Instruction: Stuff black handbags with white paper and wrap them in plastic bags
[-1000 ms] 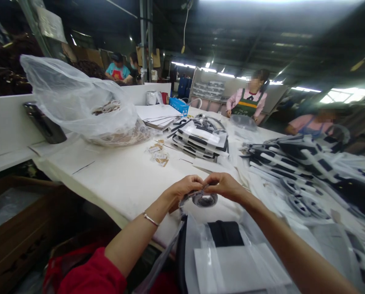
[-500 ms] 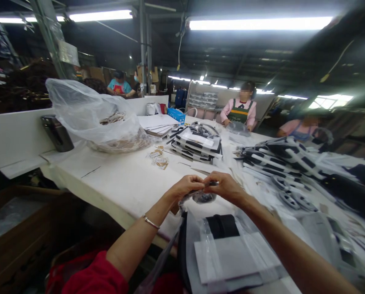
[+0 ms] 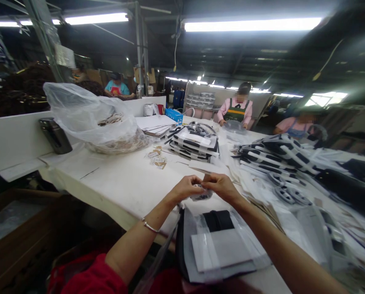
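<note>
My left hand [image 3: 186, 188] and my right hand [image 3: 216, 184] meet above the near table edge, fingers pinched on a small clear-wrapped bundle [image 3: 201, 195] with something dark inside. Below them a black and grey bag [image 3: 184, 245] lies at the table edge, partly under clear plastic. A black rolled piece [image 3: 219, 220] and a pale flat card [image 3: 214, 251] rest on it. My left wrist carries a thin bracelet.
Stacked black-and-white bags [image 3: 194, 145] stand beyond my hands, more bags [image 3: 277, 153] at the right. A large plastic sack [image 3: 115, 126], a dark flask [image 3: 56, 136] and small tags [image 3: 157, 157] are at the left. A person [image 3: 236, 110] works across the table [image 3: 117, 177].
My fingers have shifted slightly on the wrapped bundle, and the right hand's fingers are now bent lower over it. The view has moved a little.
</note>
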`<state>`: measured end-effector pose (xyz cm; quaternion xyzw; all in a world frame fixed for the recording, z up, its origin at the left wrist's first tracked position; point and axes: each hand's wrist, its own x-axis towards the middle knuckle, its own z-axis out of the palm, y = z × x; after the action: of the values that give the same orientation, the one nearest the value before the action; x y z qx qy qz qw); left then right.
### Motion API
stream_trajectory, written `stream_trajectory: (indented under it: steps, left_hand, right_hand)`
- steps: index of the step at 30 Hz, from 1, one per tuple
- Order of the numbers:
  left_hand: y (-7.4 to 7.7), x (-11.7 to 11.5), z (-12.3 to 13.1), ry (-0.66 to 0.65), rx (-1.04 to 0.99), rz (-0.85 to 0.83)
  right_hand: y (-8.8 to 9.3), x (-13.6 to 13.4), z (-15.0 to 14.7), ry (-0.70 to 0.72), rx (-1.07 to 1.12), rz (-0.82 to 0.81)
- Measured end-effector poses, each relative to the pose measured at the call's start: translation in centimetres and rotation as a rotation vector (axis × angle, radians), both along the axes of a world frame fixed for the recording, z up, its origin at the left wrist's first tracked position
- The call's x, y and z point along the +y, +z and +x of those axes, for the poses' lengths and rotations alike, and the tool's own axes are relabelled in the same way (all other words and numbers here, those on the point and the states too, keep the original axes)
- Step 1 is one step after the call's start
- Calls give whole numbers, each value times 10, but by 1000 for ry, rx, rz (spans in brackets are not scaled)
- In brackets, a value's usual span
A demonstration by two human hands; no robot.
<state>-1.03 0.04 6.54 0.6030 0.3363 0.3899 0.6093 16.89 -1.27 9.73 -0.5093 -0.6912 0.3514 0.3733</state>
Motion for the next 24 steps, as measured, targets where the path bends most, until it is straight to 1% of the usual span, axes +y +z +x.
stream_trajectory:
  steps: [3, 6, 9, 12, 14, 16, 18, 20, 24]
  left_hand:
    - [-6, 2, 5, 58, 16, -25]
    - [-10, 4, 8, 76, 23, -51]
    - [-12, 4, 10, 63, 21, -87]
    - [-13, 4, 12, 36, 4, -124]
    - [-15, 6, 13, 20, -15, -152]
    - [-15, 9, 13, 7, -46, -182]
    - [-16, 11, 13, -4, -83, -210]
    - [-16, 13, 13, -15, -115, -237]
    - [-17, 14, 14, -29, -156, -282]
  right_hand:
    - [-3, 1, 3, 48, -16, 31]
    - [-3, 5, 7, 68, -28, -28]
    - [-1, 11, 8, 25, -118, -82]
    - [3, 19, 6, -37, -256, -73]
    - [6, 22, 3, -86, -348, -30]
    - [8, 23, -1, -86, -423, 12]
    - [10, 21, -4, -34, -469, 71]
    - [11, 15, -5, 18, -491, 169]
    - [9, 2, -1, 56, -500, 378]
